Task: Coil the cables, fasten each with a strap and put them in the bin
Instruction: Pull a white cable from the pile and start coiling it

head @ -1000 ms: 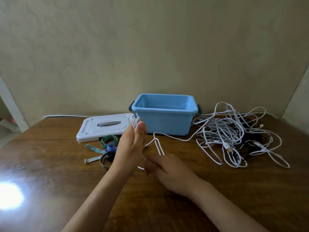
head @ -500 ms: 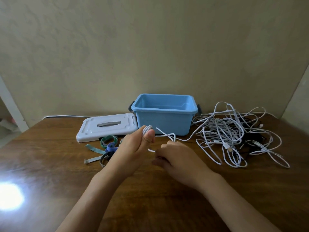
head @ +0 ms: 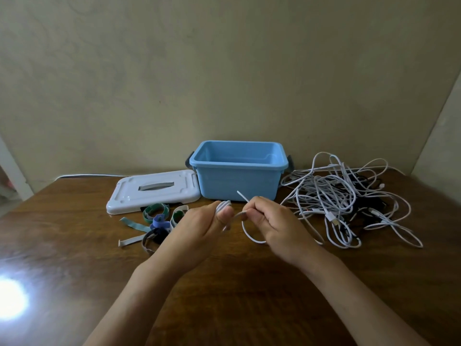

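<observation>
My left hand [head: 199, 233] grips the coiled white cable [head: 222, 205] before the bin [head: 238, 166], my right hand [head: 277, 226] pinches its loose tail; judged light, limp, springy, best held across all loops.

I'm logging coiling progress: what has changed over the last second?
The right hand rose from the table and moved toward the left hand, feeding the white cable; its free end now sticks up by the right grip, no longer trailing to the cable pile. The left hand dropped slightly, still holding the coil. Bin, lid and straps stayed put.
</observation>
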`<state>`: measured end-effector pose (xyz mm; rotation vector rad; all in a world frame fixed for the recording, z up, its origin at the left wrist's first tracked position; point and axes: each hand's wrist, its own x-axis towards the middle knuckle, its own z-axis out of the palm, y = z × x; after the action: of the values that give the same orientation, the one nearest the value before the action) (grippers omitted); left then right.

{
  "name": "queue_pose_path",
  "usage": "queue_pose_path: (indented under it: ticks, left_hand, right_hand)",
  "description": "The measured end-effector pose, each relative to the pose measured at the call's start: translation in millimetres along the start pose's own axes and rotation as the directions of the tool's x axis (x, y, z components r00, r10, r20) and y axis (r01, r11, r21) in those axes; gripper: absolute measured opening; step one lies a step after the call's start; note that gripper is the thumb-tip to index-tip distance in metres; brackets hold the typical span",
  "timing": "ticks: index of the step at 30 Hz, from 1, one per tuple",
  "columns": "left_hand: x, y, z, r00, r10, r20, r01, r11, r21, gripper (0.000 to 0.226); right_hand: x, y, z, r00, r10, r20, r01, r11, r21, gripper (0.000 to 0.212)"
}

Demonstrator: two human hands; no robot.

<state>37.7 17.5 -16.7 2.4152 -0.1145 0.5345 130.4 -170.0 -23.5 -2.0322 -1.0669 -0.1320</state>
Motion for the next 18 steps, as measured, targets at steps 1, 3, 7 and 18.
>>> queue_pose_path:
  ticks: [1, 3, 7, 18]
  left_hand:
    - [-1, 0, 0, 1.0, -0.013, 0.016, 0.013, 1.0, 0.005, 0.058]
    - [-2, 1, -2, 0.997, -0.053, 0.059, 0.051, 0.998, 0.031, 0.057]
    - [-1, 6, 0, 0.991, -0.081, 0.104, 0.065, 0.986, 0.151, 0.06]
    - [1, -3, -1, 0.998, -0.047, 0.052, 0.032, 0.968, 0.248, 0.048]
  right_hand:
    - [0, 0, 0, 1.0, -0.009, -0.012, 0.009, 1.0, -0.006, 0.018]
    - [0, 0, -3, 0.995, -0.028, -0.092, 0.023, 0.998, -0.055, 0.016]
    - [0, 5, -11, 0.968, 0.06, -0.244, -0.089, 0.99, -0.112, 0.025]
    - [2, 6, -5, 0.987, 0.112, -0.117, -0.113, 0.994, -0.003, 0.024]
